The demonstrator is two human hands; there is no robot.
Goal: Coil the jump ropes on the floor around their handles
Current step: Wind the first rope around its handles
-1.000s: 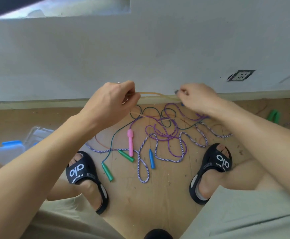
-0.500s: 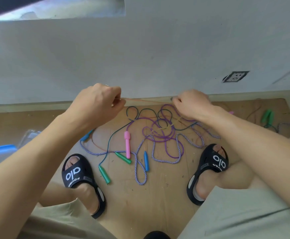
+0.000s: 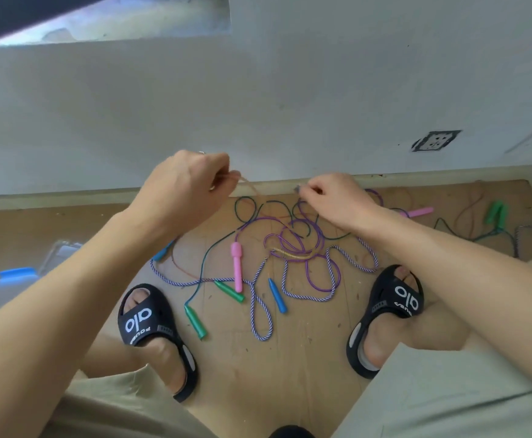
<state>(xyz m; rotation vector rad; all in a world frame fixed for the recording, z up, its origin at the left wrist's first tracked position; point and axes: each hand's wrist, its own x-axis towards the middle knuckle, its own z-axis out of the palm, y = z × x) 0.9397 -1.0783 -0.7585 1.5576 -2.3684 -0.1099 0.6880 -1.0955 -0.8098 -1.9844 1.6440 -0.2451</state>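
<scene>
Several jump ropes lie tangled on the wooden floor between my feet. A purple rope [image 3: 302,245] has a pink handle [image 3: 237,267]. Across the tangle winds a blue-and-white striped rope [image 3: 258,311] with a blue handle [image 3: 278,296]. The dark green rope [image 3: 207,257] ends in green handles [image 3: 195,322]. My left hand [image 3: 185,194] is shut on a thin tan rope [image 3: 249,184], held above the floor. My right hand [image 3: 337,199] pinches the same rope further along, near the tangle's far side. The tan rope's blurred slack hangs down to the pile [image 3: 293,255].
A white wall with a socket [image 3: 435,140] stands behind the ropes. Another pink handle [image 3: 418,212] and a pair of green handles [image 3: 497,212] lie at the right. A clear plastic box with a blue clip [image 3: 16,273] sits at the left. My sandalled feet [image 3: 151,320] flank the pile.
Both hands dropped lower half a second ago, then rose slightly. The tan rope between them now sags and its slack has shifted over the purple loops.
</scene>
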